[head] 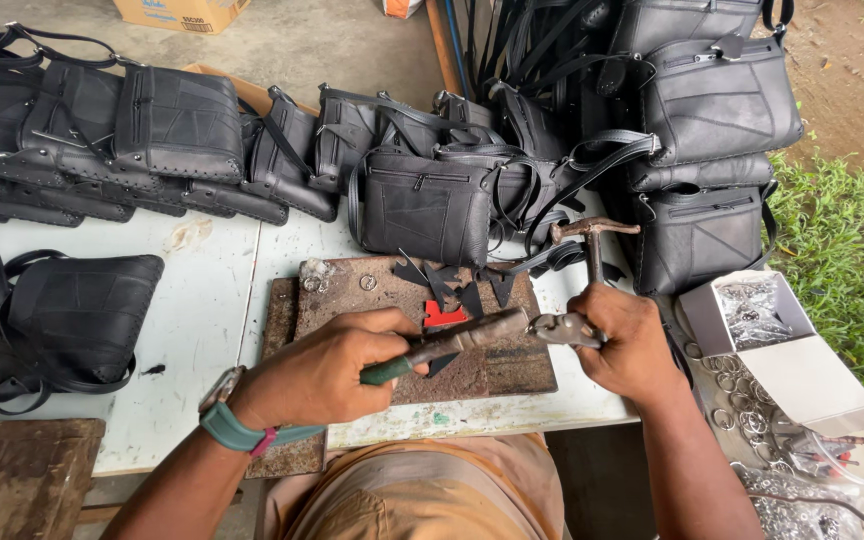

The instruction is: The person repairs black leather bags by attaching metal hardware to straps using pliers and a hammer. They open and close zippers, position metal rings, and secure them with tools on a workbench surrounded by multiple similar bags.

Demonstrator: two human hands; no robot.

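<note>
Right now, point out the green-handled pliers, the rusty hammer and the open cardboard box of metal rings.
green-handled pliers [472, 338]: head view, on the rusty middle shaft between the hands.
rusty hammer [594, 228]: head view, on its head above the right hand.
open cardboard box of metal rings [802, 375]: head view, on the white flap.

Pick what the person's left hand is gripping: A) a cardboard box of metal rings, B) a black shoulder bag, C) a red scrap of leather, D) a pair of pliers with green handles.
D: the left hand closes around the green handle of the pliers, whose jaws meet the right hand over the rusty metal plate.
</note>
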